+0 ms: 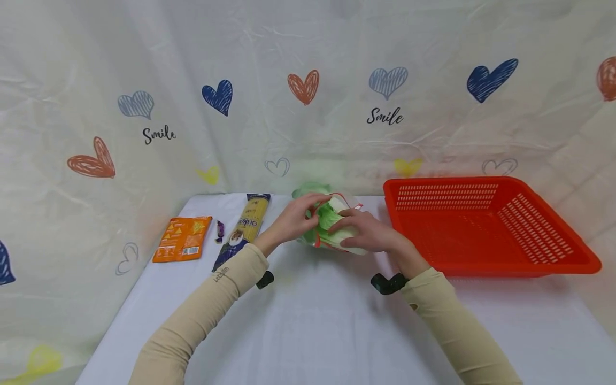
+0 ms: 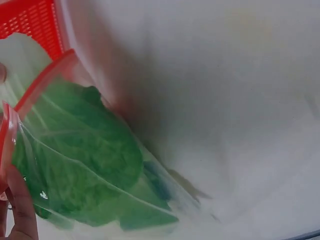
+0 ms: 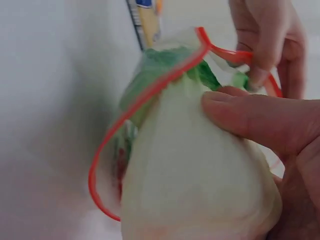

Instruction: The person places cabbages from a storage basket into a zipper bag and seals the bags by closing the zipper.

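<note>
A Chinese cabbage (image 1: pixel 329 218) with a thick white base and green leaves sits partly inside a clear zip bag (image 2: pixel 42 82) with a red edge. Its leafy end is in the bag, while the white base (image 3: pixel 195 165) sticks out of the mouth in the right wrist view. My left hand (image 1: pixel 295 216) pinches the bag's red edge between thumb and fingers. Around the cabbage's base, my right hand (image 1: pixel 368 231) holds on, thumb along its side. The undersides of the bag and cabbage are hidden.
To the right stands a red perforated basket (image 1: pixel 457 235). Left of the hands lie a spaghetti pack (image 1: pixel 247 222), a small purple-wrapped sweet (image 1: pixel 220 231) and an orange packet (image 1: pixel 184 239). A printed curtain (image 1: pixel 269 123) hangs behind the white table (image 1: pixel 317 321).
</note>
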Action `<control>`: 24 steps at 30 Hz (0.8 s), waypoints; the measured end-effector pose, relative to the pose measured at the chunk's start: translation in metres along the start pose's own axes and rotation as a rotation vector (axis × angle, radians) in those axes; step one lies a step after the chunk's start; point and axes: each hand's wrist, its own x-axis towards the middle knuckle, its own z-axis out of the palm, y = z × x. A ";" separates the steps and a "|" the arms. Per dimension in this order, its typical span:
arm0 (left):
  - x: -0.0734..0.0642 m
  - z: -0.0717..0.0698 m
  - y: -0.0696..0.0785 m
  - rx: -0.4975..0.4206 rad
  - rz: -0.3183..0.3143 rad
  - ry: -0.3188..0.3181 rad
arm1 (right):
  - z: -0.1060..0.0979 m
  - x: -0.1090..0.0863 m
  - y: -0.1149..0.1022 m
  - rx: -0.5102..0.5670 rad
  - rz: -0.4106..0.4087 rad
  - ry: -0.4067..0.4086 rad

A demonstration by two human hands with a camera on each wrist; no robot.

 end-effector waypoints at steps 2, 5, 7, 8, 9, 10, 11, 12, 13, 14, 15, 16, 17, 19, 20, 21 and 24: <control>0.000 -0.001 0.000 0.003 -0.013 0.004 | -0.005 -0.002 0.000 0.005 0.005 -0.005; 0.001 -0.001 0.000 0.007 -0.020 0.020 | -0.009 -0.003 -0.001 0.044 0.021 0.004; 0.001 -0.001 0.000 -0.005 -0.017 0.023 | -0.005 0.000 0.000 0.085 0.044 0.020; 0.001 0.000 0.000 -0.017 -0.014 0.020 | -0.002 0.002 0.001 0.101 0.060 0.033; 0.001 0.000 0.000 -0.029 -0.014 0.014 | 0.002 0.004 0.001 0.120 0.076 0.049; 0.002 0.001 0.000 -0.041 -0.017 0.006 | 0.006 0.007 0.002 0.141 0.092 0.068; 0.002 0.002 0.001 -0.057 -0.022 0.000 | 0.010 0.009 0.003 0.164 0.113 0.085; 0.003 0.002 0.001 -0.073 -0.033 -0.003 | 0.014 0.011 0.003 0.187 0.134 0.102; 0.004 0.002 0.001 -0.087 -0.051 0.000 | 0.017 0.012 0.004 0.206 0.141 0.113; 0.005 0.002 0.002 -0.101 -0.068 0.007 | 0.020 0.012 0.003 0.230 0.149 0.122; 0.006 0.002 0.002 -0.110 -0.090 0.017 | 0.022 0.012 0.003 0.254 0.150 0.121; 0.007 0.001 0.003 -0.121 -0.113 0.030 | 0.024 0.010 0.003 0.271 0.146 0.117; 0.008 0.000 0.003 -0.133 -0.137 0.046 | 0.025 0.008 0.003 0.278 0.140 0.112; 0.009 -0.002 0.003 -0.153 -0.177 0.074 | 0.027 0.002 0.004 0.279 0.117 0.104; 0.009 -0.003 0.003 -0.163 -0.189 0.085 | 0.028 -0.002 0.004 0.279 0.112 0.105; 0.009 -0.004 0.003 -0.171 -0.199 0.093 | 0.029 -0.006 0.004 0.275 0.110 0.114; 0.009 -0.006 0.002 -0.185 -0.193 0.099 | 0.030 -0.016 0.004 0.264 0.132 0.160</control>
